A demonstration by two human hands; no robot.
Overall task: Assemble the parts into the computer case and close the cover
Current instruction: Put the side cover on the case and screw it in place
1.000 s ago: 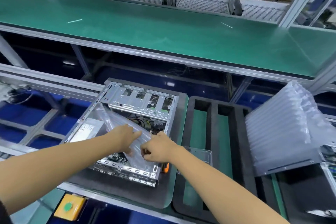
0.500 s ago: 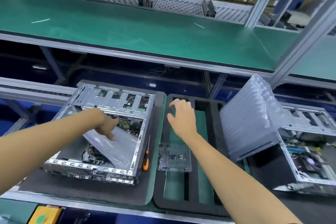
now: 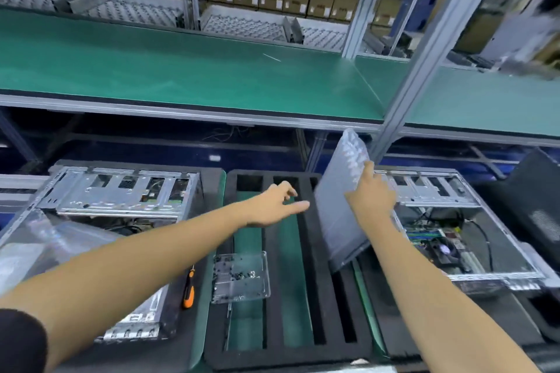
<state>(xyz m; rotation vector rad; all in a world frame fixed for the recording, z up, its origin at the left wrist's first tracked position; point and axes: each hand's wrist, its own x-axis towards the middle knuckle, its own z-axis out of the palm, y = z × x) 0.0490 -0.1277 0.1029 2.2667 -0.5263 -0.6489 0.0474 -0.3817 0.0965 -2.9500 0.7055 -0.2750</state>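
Note:
An open metal computer case (image 3: pixel 121 191) lies at the left with a clear plastic bag (image 3: pixel 45 239) across its inside. A second open case (image 3: pixel 454 221) with a motherboard lies at the right. Between them a black foam rack (image 3: pixel 272 251) holds a panel wrapped in air-cushion film (image 3: pixel 336 215), which stands tilted in a right-hand slot. My right hand (image 3: pixel 372 194) holds that panel at its upper right edge. My left hand (image 3: pixel 275 206) hovers open above the rack, fingers stretched toward the panel and not touching it.
A clear box of screws (image 3: pixel 241 277) sits on the rack's near left. An orange-handled screwdriver (image 3: pixel 188 288) lies beside the left case. A black cover (image 3: pixel 533 206) leans at the far right. A green shelf (image 3: pixel 181 70) runs overhead behind the cases.
Both hands left the plastic bag in the left case and moved right. My right hand reached the wrapped panel and took hold; my left hand now stretches over the foam rack.

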